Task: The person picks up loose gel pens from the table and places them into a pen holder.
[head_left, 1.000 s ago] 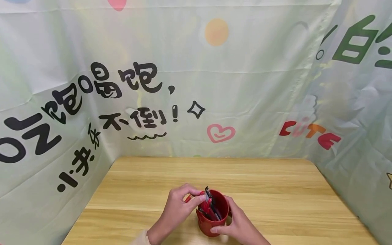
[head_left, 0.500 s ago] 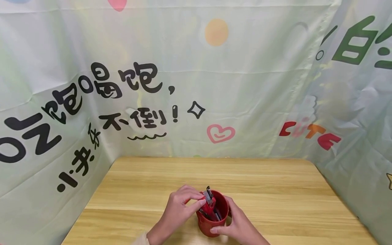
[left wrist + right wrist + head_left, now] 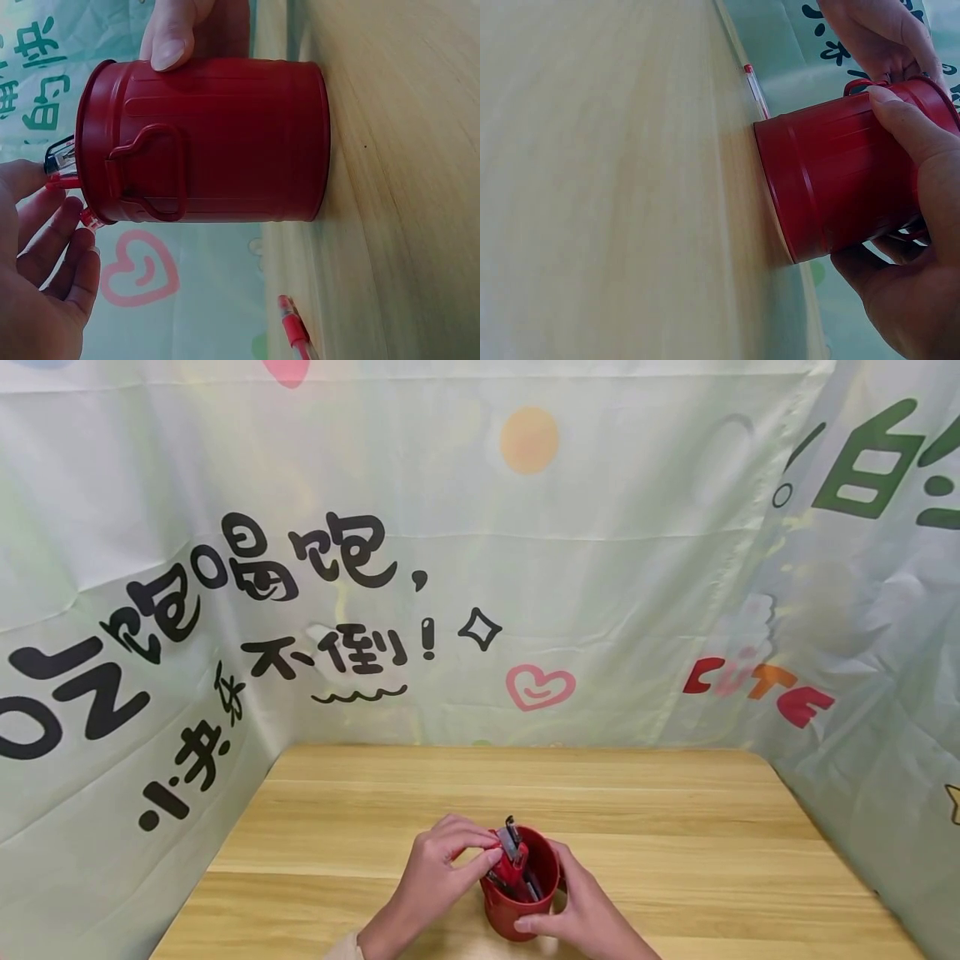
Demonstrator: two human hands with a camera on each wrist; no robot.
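A red metal cup [image 3: 517, 914] with a wire handle on its side stands upright on the table. My right hand [image 3: 596, 910] grips it from the right, thumb on the near side. Several pens [image 3: 513, 828] lean inside, one with a black clip. At the cup's left rim my left hand [image 3: 450, 868] pinches the red end of a pen [image 3: 91, 219] between thumb and fingers; its lower part is hidden in the cup. Another red-tipped pen [image 3: 294, 330] lies on the table beyond the cup; in the head view it cannot be made out.
The light wooden table [image 3: 637, 802] reaches back to a pale printed cloth [image 3: 615, 610], which also hangs along both sides.
A red item with a greyish clear part has shifted slightly and sits more upright at the cup's left rim beside my left fingers. The cup and right hand hold still.
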